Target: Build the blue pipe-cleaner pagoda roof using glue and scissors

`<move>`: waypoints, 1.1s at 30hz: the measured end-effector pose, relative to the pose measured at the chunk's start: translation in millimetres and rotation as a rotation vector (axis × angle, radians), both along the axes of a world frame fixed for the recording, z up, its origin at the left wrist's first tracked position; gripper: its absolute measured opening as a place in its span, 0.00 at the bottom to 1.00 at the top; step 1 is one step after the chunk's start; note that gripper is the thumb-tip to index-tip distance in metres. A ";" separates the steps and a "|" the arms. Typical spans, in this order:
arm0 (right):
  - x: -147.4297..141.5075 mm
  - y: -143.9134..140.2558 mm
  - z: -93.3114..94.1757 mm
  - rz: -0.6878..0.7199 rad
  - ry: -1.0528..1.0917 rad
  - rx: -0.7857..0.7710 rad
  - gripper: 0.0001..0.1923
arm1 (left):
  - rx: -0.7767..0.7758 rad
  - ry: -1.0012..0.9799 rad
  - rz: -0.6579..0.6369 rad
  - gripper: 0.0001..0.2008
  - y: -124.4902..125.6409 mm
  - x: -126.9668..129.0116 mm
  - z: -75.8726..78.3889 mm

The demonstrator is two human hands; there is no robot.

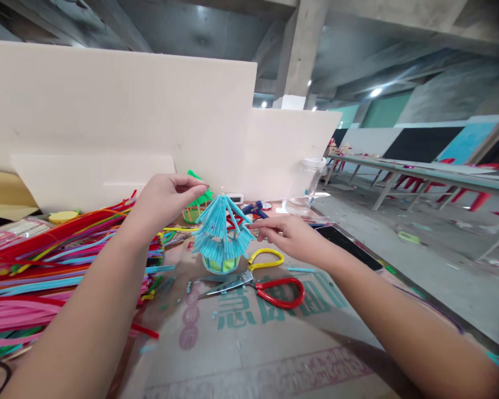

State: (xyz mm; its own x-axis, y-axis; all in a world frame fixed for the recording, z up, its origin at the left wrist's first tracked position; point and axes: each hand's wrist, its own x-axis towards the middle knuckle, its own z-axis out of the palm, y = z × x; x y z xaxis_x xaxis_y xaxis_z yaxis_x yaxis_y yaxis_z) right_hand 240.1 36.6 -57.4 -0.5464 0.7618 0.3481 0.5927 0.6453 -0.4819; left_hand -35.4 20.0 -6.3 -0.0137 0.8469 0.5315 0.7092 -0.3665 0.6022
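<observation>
A small blue pagoda model (222, 233), built from thin blue sticks with a two-tiered roof, stands upright on the cardboard. My left hand (166, 199) hovers at the upper left of its roof, thumb and fingertips drawn together in a pinch; whatever is between them, if anything, is too small to make out. From the other side, my right hand (289, 235) reaches to the roof's right edge with loosely stretched fingers; whether they touch it I cannot tell. Scissors (249, 277) with one yellow and one red handle lie partly spread in front of the model.
Bundles of coloured pipe cleaners (58, 277) cover the left side. Behind my left hand stands a green model (195, 202). A blue glue gun (253, 209), a clear plastic cup (307, 185) and a black phone (349, 246) lie or stand toward the back and right. White boards (128, 111) rise behind.
</observation>
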 end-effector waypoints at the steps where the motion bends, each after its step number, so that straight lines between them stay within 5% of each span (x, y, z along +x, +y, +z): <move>1: 1.8 1.4 -0.7 0.021 -0.006 -0.006 0.16 | 0.003 -0.014 -0.016 0.17 0.0 0.5 -0.3; 9: 7.3 -4.5 6.7 0.090 -0.189 -0.024 0.14 | 0.077 -0.033 -0.068 0.16 3.4 2.4 -1.9; 15: 14.5 1.1 6.2 0.082 -0.213 -0.033 0.16 | 0.091 0.044 0.014 0.20 6.5 0.1 -2.4; 20: 16.3 5.4 2.7 0.085 -0.245 -0.057 0.15 | -0.018 -0.007 -0.189 0.22 21.8 2.4 -18.4; 26: 13.4 10.2 -10.3 0.216 -0.340 -0.142 0.15 | -0.008 -0.020 -0.322 0.24 24.9 15.8 -28.3; 33: 0.0 18.4 -34.9 0.193 -0.120 -0.172 0.19 | 0.112 -0.036 -0.241 0.17 9.0 20.4 -15.5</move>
